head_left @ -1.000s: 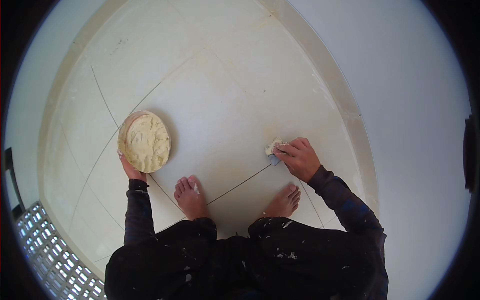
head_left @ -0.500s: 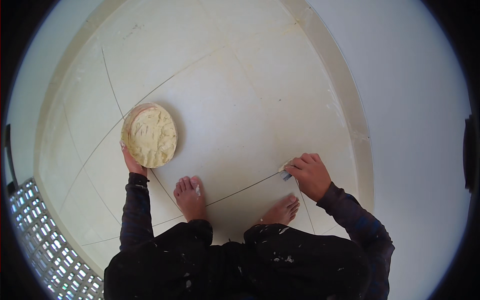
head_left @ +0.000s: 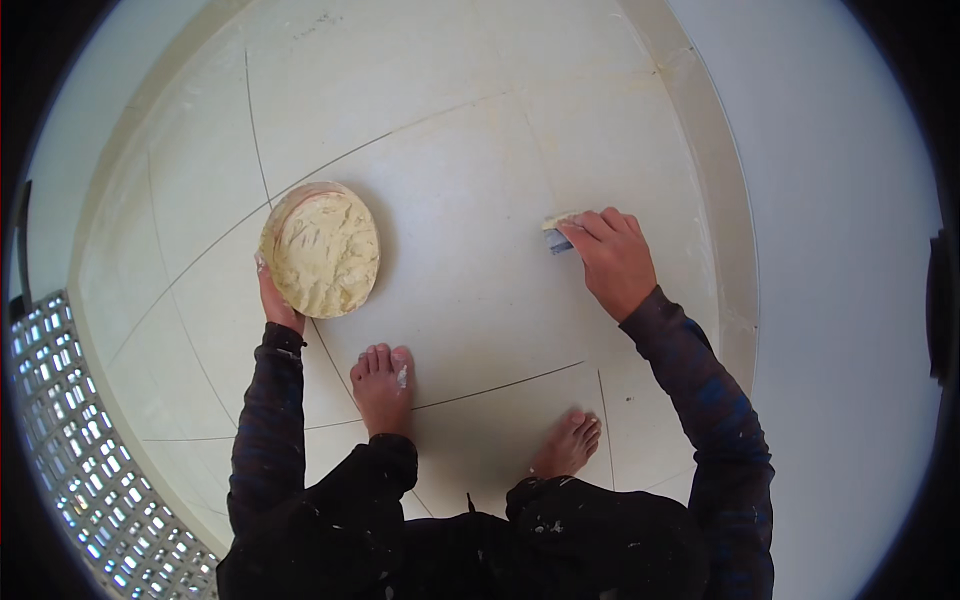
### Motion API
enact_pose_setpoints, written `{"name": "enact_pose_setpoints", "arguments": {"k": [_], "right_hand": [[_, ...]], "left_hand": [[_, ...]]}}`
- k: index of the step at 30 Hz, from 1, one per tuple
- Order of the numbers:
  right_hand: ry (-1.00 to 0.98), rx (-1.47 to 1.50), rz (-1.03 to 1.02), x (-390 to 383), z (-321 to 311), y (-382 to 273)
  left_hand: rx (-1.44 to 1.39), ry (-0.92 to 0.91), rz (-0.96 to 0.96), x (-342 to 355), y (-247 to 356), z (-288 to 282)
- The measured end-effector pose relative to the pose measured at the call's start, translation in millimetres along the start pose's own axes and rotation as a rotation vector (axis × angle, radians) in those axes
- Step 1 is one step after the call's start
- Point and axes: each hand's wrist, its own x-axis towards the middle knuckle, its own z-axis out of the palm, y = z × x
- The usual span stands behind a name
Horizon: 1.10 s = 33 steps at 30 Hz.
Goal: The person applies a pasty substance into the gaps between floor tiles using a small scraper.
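Note:
A round tub (head_left: 312, 190) of cream-coloured paste (head_left: 325, 250) is held in my left hand (head_left: 279, 300), whose fingers wrap its left lower side; most of them are hidden beneath it. On the right, my right hand (head_left: 615, 262) grips a small flat scraper (head_left: 558, 241) with a grey blade. Cream paste clings along its upper edge. The scraper is at the pale tiled floor (head_left: 470, 270), near a faint light joint between tiles; whether the blade touches the tile I cannot tell.
My bare feet (head_left: 383, 395) stand on the tiles, the left one smeared with white. A pale wall (head_left: 850, 300) with a low skirting (head_left: 735, 270) rises on the right. Perforated blockwork (head_left: 85, 450) lets light in at the lower left. Dark joint lines cross the floor.
My right hand with the scraper has moved farther forward from the dark tile joint beside my right foot. The tub sits slightly farther right and forward in view, still in my left hand.

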Motion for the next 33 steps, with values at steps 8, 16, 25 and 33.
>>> {"name": "enact_pose_setpoints", "arguments": {"k": [8,16,25,33], "right_hand": [[0.092,0.088,0.503,65,31,99],[-0.143,-0.291,0.698,101,144,191],[0.041,-0.180,0.899,35,82,213],[-0.105,-0.521,1.013,12,61,250]], "left_hand": [[-0.004,0.181,-0.135,-25,-10,24],[0.110,0.328,-0.168,-33,2,33],[0.134,0.436,-0.193,-9,-2,25],[0.195,0.269,-0.130,-22,5,31]]}}
